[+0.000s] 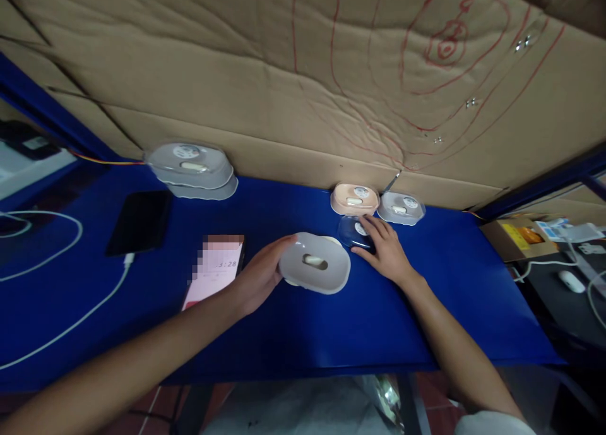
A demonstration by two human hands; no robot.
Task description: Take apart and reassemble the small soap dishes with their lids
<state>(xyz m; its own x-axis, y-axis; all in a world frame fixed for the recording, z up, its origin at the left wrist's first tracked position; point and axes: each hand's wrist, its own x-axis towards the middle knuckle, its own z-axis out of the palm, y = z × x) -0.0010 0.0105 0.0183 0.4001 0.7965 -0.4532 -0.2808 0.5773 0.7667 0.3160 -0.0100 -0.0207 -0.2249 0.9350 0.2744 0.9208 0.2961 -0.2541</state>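
Note:
My left hand (pixel 266 272) grips the left end of a grey oval plastic box (pixel 338 272), held over the blue table. The box has an oval slot in its middle, and a small pale piece shows inside the slot. A cream-coloured edge sticks out from behind it. My right hand (pixel 386 250) is closed around the right side of a clear plastic cover (pixel 351 233) with a round white label, which rests on the table. Just behind the cover stand a pink covered box (pixel 341 202) and a grey covered box (pixel 388 214), each with a round label.
Stacked grey boxes (pixel 203 177) with a clear cover stand at the back left. A lit phone (pixel 215 276) and a dark phone (pixel 139 223) on a white cable lie left. A cardboard wall (pixel 213 62) closes the back. An open carton (pixel 502 245) sits right.

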